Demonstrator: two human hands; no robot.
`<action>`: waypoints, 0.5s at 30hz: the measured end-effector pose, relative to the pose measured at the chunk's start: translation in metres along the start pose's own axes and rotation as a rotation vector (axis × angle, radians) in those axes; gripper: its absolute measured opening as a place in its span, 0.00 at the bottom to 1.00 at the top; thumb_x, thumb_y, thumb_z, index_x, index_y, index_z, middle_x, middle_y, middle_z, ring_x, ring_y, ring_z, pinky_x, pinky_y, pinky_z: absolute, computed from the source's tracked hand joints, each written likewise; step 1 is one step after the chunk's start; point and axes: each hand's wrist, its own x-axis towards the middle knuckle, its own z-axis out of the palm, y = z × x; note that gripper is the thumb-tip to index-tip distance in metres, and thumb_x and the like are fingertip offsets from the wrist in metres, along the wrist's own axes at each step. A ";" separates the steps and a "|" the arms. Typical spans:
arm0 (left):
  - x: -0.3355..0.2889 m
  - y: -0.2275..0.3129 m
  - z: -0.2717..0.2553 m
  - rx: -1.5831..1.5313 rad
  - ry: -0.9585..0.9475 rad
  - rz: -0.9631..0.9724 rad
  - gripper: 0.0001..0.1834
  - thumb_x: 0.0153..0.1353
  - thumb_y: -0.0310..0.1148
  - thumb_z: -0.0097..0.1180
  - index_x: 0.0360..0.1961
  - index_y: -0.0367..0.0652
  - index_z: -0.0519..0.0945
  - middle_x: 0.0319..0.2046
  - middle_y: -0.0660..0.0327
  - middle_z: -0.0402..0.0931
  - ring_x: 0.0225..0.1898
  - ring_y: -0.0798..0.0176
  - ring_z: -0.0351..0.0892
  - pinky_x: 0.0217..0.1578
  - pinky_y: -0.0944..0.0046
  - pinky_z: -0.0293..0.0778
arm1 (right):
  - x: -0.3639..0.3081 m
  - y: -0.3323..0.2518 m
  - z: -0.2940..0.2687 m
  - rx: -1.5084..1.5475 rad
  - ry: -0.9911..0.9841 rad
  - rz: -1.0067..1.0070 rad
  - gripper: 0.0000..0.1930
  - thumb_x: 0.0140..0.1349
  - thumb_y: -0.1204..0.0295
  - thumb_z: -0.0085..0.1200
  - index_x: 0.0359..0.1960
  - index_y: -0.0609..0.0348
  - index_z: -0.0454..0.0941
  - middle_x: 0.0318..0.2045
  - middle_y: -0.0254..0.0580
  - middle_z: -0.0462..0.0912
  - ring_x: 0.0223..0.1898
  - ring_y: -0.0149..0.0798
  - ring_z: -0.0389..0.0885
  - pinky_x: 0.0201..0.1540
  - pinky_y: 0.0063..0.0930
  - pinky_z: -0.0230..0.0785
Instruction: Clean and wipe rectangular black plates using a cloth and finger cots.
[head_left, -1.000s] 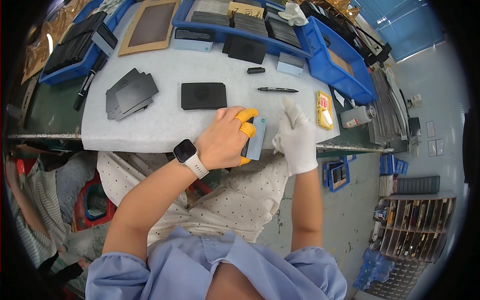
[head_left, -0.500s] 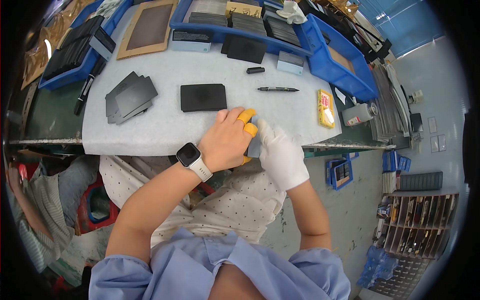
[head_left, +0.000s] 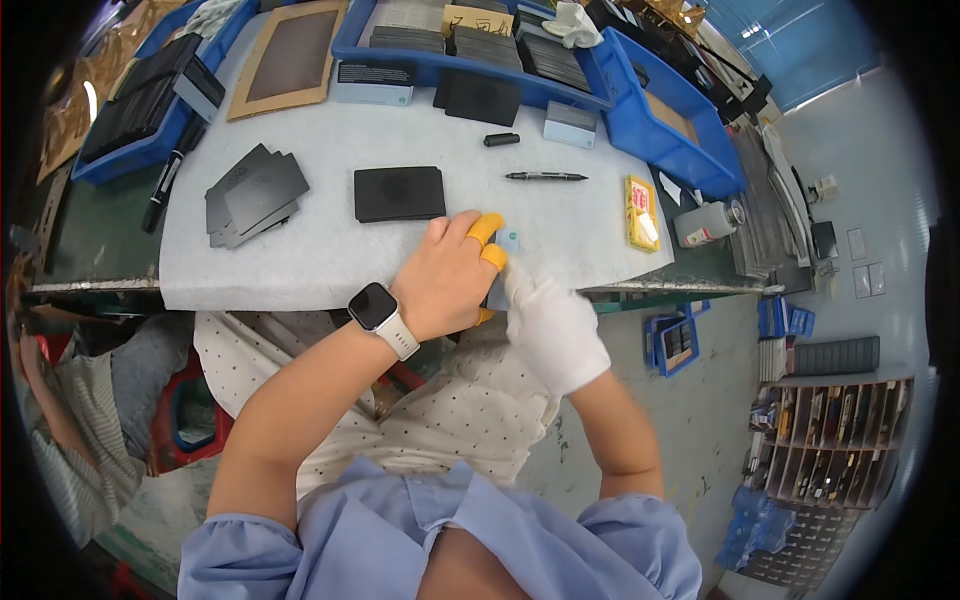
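Note:
Near the front edge of the table, my left hand (head_left: 440, 275), with yellow finger cots and a watch at the wrist, is closed on a thin dark plate with a light-blue surface (head_left: 508, 240). Most of the plate is covered by my hands. My right hand (head_left: 558, 335), in a white glove, has its fingers bent against the plate's near right side; its fingertips are hard to make out. Beyond my left hand lies a neat stack of black plates (head_left: 399, 194). Several dark grey plates (head_left: 258, 195) are fanned out farther left.
Blue trays (head_left: 665, 130) line the far side, one packed with dark plates. A marker (head_left: 546, 176), its cap (head_left: 501, 139) and a yellow box (head_left: 642, 213) lie on the white sheet (head_left: 330, 270). A bottle (head_left: 708, 224) is at right. Another person's leg (head_left: 160, 365) shows at left.
My gloved right hand has drawn back toward me along the plate, exposing a light-blue part at its far end. My left hand keeps its hold. The whole view has shifted slightly.

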 end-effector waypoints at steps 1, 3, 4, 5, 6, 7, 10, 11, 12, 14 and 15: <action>0.000 0.001 0.000 0.036 -0.025 0.009 0.21 0.37 0.33 0.64 0.35 0.35 0.78 0.50 0.49 0.70 0.55 0.51 0.62 0.51 0.57 0.58 | -0.006 -0.001 0.001 -0.009 -0.047 -0.005 0.21 0.57 0.72 0.43 0.55 0.57 0.67 0.34 0.52 0.77 0.31 0.54 0.79 0.32 0.45 0.73; 0.000 0.000 0.002 0.045 0.016 0.027 0.22 0.37 0.33 0.65 0.36 0.35 0.78 0.50 0.49 0.70 0.55 0.51 0.62 0.50 0.57 0.58 | -0.007 -0.002 0.000 -0.017 -0.096 -0.007 0.20 0.58 0.72 0.43 0.54 0.57 0.67 0.34 0.52 0.77 0.31 0.55 0.79 0.32 0.45 0.73; 0.000 0.000 0.002 0.053 0.052 0.048 0.22 0.37 0.34 0.65 0.36 0.36 0.78 0.50 0.50 0.70 0.55 0.51 0.62 0.50 0.57 0.58 | -0.001 -0.001 -0.001 0.005 -0.033 0.005 0.19 0.58 0.73 0.43 0.53 0.58 0.68 0.34 0.52 0.77 0.31 0.55 0.79 0.32 0.45 0.73; 0.000 0.001 0.002 0.050 0.049 0.050 0.22 0.37 0.34 0.65 0.36 0.36 0.78 0.50 0.50 0.70 0.55 0.51 0.62 0.50 0.57 0.58 | 0.004 0.000 -0.003 0.028 0.030 0.017 0.18 0.58 0.73 0.43 0.51 0.58 0.69 0.34 0.52 0.78 0.31 0.54 0.79 0.32 0.45 0.72; -0.001 0.001 0.000 0.012 0.047 0.028 0.22 0.35 0.32 0.64 0.35 0.36 0.78 0.50 0.49 0.69 0.56 0.50 0.62 0.51 0.56 0.58 | 0.013 0.001 -0.002 0.033 0.028 0.019 0.18 0.58 0.73 0.43 0.51 0.58 0.69 0.34 0.52 0.78 0.31 0.54 0.79 0.32 0.45 0.72; 0.000 0.001 0.000 -0.027 0.046 0.009 0.21 0.33 0.30 0.63 0.34 0.36 0.77 0.51 0.49 0.68 0.56 0.49 0.62 0.51 0.54 0.58 | 0.023 0.005 -0.001 0.036 0.046 0.016 0.18 0.58 0.73 0.44 0.51 0.58 0.69 0.34 0.52 0.78 0.32 0.55 0.79 0.33 0.46 0.72; -0.001 0.001 0.002 -0.016 0.058 -0.001 0.20 0.33 0.30 0.62 0.34 0.36 0.77 0.49 0.49 0.70 0.56 0.49 0.63 0.51 0.55 0.58 | 0.025 0.010 0.005 0.073 0.088 0.010 0.20 0.56 0.74 0.45 0.53 0.55 0.69 0.34 0.53 0.77 0.33 0.54 0.78 0.34 0.46 0.72; -0.001 0.000 0.001 -0.017 0.058 -0.004 0.20 0.33 0.30 0.62 0.34 0.36 0.77 0.49 0.49 0.70 0.56 0.49 0.63 0.51 0.55 0.58 | 0.024 0.011 0.006 0.106 0.112 0.007 0.23 0.54 0.76 0.45 0.55 0.53 0.70 0.35 0.54 0.77 0.33 0.53 0.78 0.34 0.44 0.71; -0.001 0.000 0.001 -0.008 0.041 -0.005 0.20 0.34 0.30 0.62 0.33 0.36 0.77 0.49 0.49 0.71 0.55 0.50 0.63 0.51 0.55 0.57 | 0.020 0.011 0.005 0.103 0.108 0.004 0.23 0.54 0.76 0.45 0.55 0.53 0.70 0.35 0.54 0.77 0.33 0.53 0.78 0.34 0.44 0.71; -0.001 0.000 0.001 -0.003 0.027 -0.013 0.19 0.34 0.30 0.62 0.33 0.36 0.78 0.48 0.49 0.71 0.55 0.50 0.63 0.51 0.55 0.57 | 0.005 0.009 0.005 0.066 0.014 0.064 0.23 0.55 0.75 0.46 0.55 0.53 0.70 0.35 0.54 0.77 0.33 0.54 0.78 0.33 0.43 0.72; 0.000 0.001 0.002 0.013 0.038 0.002 0.18 0.35 0.30 0.61 0.32 0.37 0.78 0.47 0.50 0.72 0.55 0.50 0.64 0.50 0.56 0.58 | -0.003 0.009 0.007 0.061 0.010 0.064 0.23 0.55 0.75 0.46 0.55 0.53 0.70 0.35 0.54 0.77 0.33 0.54 0.78 0.33 0.43 0.72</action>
